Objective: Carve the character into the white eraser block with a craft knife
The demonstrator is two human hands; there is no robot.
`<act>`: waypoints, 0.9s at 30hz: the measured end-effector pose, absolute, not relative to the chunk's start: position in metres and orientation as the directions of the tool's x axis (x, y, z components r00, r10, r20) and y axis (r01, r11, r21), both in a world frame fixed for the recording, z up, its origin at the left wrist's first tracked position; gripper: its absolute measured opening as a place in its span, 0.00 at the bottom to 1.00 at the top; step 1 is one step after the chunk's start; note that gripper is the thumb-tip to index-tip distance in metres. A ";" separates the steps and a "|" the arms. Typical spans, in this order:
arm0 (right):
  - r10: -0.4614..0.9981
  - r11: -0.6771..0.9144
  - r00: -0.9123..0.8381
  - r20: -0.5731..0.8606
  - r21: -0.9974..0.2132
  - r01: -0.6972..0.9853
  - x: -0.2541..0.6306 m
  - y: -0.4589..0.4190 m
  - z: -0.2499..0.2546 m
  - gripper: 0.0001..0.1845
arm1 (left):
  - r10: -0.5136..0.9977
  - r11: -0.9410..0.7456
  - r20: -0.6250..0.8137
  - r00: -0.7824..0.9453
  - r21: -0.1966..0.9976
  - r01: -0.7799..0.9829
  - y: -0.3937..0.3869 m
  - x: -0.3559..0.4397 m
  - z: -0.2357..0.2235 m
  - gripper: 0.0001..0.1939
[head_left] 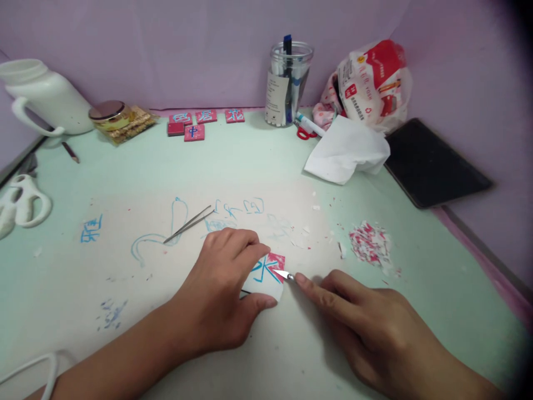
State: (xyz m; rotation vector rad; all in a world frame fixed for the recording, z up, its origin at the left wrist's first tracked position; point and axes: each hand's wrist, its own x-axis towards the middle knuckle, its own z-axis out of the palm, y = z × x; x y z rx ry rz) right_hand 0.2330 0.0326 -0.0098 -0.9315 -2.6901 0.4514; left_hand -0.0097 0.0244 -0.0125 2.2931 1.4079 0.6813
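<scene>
Under my left hand (227,283) lies a small square tile (275,291), white with a red corner and blue character strokes drawn on it. My left thumb and fingers grip its edges and cover its left part. In my right hand (366,322) is a craft knife (290,276), held like a pen with the index finger along it. Its blade tip touches the red area of the tile near the blue strokes. Behind my left hand, metal tweezers (187,225) rest on the marked mat. A pile of red and white shavings (370,244) sits to the right.
Several red tiles with characters (194,132) lie at the back. A glass jar (288,83) with pens, a plastic bag (375,83), white paper (350,150) and a black tablet (437,164) stand or lie right. Left are a white jug (50,97), a lidded jar (110,116) and white-handled scissors (27,203).
</scene>
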 end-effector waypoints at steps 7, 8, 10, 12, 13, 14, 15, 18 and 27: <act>0.679 0.702 -0.716 0.163 -0.430 0.568 0.227 0.029 -0.012 0.30 | 0.885 -0.454 0.189 0.426 0.555 0.697 0.024 -0.012 -0.010 0.21; 0.687 0.693 -0.709 0.162 -0.439 0.571 0.226 0.029 -0.011 0.30 | 0.883 -0.456 0.188 0.430 0.560 0.692 0.024 -0.012 -0.010 0.21; 0.699 0.670 -0.701 0.142 -0.474 0.572 0.226 0.029 -0.010 0.29 | 0.882 -0.455 0.178 0.436 0.563 0.689 0.025 -0.012 -0.009 0.21; 0.695 0.647 -0.711 0.107 -0.525 0.553 0.227 0.032 -0.008 0.29 | 0.882 -0.453 0.173 0.438 0.566 0.689 0.025 -0.011 -0.009 0.20; 0.688 0.633 -0.722 0.080 -0.553 0.542 0.228 0.033 -0.007 0.29 | 0.882 -0.453 0.172 0.439 0.567 0.688 0.026 -0.011 -0.009 0.20; 0.679 0.617 -0.733 0.052 -0.580 0.531 0.229 0.035 -0.006 0.29 | 0.882 -0.452 0.173 0.438 0.569 0.687 0.026 -0.011 -0.009 0.20; 0.670 0.600 -0.742 0.021 -0.604 0.524 0.231 0.036 -0.005 0.29 | 0.883 -0.451 0.173 0.437 0.571 0.686 0.026 -0.011 -0.009 0.20; 0.662 0.551 -0.748 -0.047 -0.647 0.527 0.234 0.040 -0.003 0.30 | 0.885 -0.446 0.171 0.433 0.577 0.684 0.026 -0.011 -0.009 0.20; 0.723 0.557 -0.690 0.038 -0.623 0.550 0.228 0.030 -0.005 0.28 | 0.883 -0.442 0.155 0.442 0.588 0.677 0.027 -0.010 -0.008 0.20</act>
